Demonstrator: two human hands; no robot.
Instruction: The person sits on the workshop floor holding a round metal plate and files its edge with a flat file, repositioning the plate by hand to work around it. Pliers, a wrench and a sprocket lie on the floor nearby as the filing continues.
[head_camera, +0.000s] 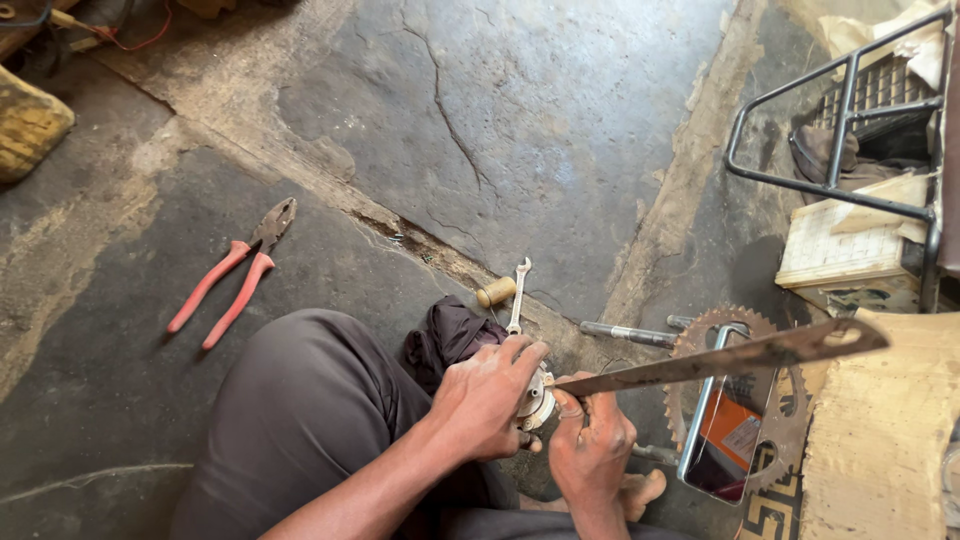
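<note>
cracked concrete floor (520, 110) below; left hand (485, 395) closed around a small round metal part (537, 400), right hand (590, 445) gripping a rusty flat file (720, 362).

- Red-handled pliers (235, 272) lying on the cracked concrete floor (520, 120).
- A spanner (517, 295) beside a small wooden handle (495, 291).
- A rusty sprocket (745, 400) near a black metal rack (840, 130).

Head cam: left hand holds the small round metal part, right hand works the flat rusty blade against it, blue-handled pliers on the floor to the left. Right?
Not quite. In the head view the pliers have red handles, not blue. The rest stands: the left hand holds the small round metal part, the right hand works the flat rusty blade against it, and the pliers lie on the floor to the left.
</note>
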